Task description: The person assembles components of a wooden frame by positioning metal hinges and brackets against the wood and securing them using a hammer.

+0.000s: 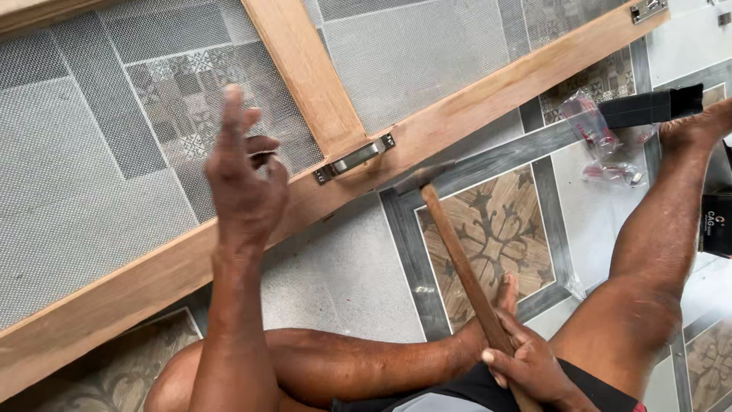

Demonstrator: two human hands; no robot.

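**Hammer raised beside the screen door**

Lying flat across the patterned tile floor, a wooden mesh door frame carries a metal handle on its rail. The left hand hovers above the mesh, fingers loosely spread, holding nothing. The right hand grips a wooden-handled hammer, its blurred head near the handle.

Door frame on floor; handle on frame; hammer right, before it.

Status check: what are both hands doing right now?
Left hand raised, open, empty. Right hand gripping hammer, head blurred near metal handle on wooden frame. Nothing between.
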